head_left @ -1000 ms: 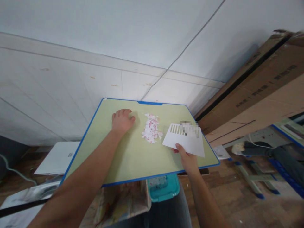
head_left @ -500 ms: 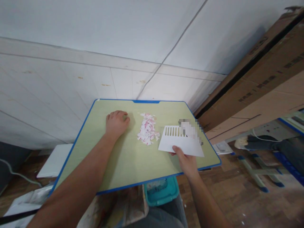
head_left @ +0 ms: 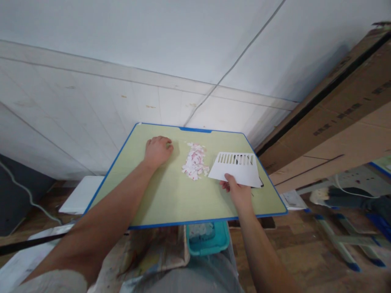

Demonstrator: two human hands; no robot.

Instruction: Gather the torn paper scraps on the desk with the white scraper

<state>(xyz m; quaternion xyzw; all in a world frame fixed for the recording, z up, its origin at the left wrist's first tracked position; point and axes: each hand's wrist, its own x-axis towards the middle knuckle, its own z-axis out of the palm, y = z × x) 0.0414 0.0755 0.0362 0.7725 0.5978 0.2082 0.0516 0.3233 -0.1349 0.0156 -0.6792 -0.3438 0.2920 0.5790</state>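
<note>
My right hand grips the near edge of a white slotted card, thumb on top and fingers underneath. A row of long slots runs along the card's far side. Beneath the card is a dark-edged thing, mostly hidden. Left of the card lies a pile of torn white and pink paper scraps on the pale green tabletop. My left hand rests palm down to the left of the pile, fingers loosely bent, with a gap between thumb and forefinger; nothing shows in it.
The small table has a blue rim and stands against a white wall with a grey cable. Large cardboard boxes lean at the right. Below the near edge are a teal bin and a paper-like bag.
The view has shifted, so the table appears slightly to the right. My right hand has moved the card farther up the table, over the dark-edged thing. My left hand stays beside the scraps.
</note>
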